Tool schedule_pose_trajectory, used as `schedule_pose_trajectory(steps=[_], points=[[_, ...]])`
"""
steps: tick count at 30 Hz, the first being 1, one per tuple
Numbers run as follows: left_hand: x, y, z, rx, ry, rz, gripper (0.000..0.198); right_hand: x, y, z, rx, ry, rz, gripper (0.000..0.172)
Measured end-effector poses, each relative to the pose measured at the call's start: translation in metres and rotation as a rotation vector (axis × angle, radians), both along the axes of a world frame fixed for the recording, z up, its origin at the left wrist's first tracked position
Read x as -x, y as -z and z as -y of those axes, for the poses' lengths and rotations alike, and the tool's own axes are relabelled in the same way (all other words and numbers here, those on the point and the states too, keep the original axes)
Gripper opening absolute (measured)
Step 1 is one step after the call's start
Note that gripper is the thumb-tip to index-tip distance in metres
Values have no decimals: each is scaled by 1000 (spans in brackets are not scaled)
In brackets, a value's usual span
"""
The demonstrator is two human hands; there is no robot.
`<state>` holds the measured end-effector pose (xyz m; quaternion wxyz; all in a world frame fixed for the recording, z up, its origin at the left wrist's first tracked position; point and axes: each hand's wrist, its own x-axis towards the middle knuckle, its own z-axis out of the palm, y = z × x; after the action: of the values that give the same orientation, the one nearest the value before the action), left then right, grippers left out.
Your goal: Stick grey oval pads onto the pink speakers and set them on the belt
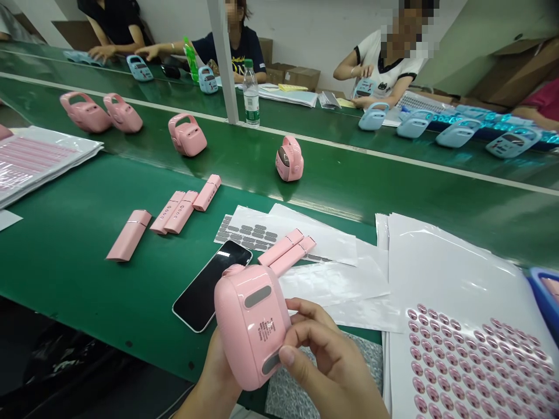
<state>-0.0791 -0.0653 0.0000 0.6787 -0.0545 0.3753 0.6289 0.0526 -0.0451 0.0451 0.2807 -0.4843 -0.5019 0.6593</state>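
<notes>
A pink portable speaker [251,326] is held up with its underside facing me, showing small printed text and two grey oblong pads. My left hand [218,372] grips it from behind and below; most of its fingers are hidden by the speaker. The thumb of my right hand [323,355] presses at the lower grey pad [271,362], and its curled fingers lie along the speaker's right edge. Just behind the speaker lies a black-screened phone [212,285]. Beyond it are sheets of grey oblong stickers [247,235], partly covered by white backing paper, with two pink bar-shaped pieces [282,247] on top.
Several pink bars [128,235] lie to the left. Pink speakers [187,135] stand along the green bench, blue ones [373,116] farther back. Stacked sheets with round pink stickers [454,355] are at right; bubble wrap [367,355] lies beneath my right hand. Co-workers sit opposite.
</notes>
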Motion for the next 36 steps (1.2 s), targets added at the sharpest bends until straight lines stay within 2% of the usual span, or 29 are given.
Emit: schedule_pose_trajectory(steps=[4,9,13,21,28,36], points=[[1,-1,0,24,-7,37,19,0,3,1,11,2,-76,28],[1,0,-2,29,-40,0,16,0,3,-1,194,63,-205,31],[1,-5,-4,26,-54,-49,19,1,2,-2,117,16,-118,32],[2,-3,-1,-1,-18,-28,18,2,2,-1,112,27,-143,30],[2,-3,-3,71,-41,-110,32,3,-1,-1,44,-2,-41,26],[3,8,2,58,-40,-157,28,5,-3,2,-28,30,36,20]])
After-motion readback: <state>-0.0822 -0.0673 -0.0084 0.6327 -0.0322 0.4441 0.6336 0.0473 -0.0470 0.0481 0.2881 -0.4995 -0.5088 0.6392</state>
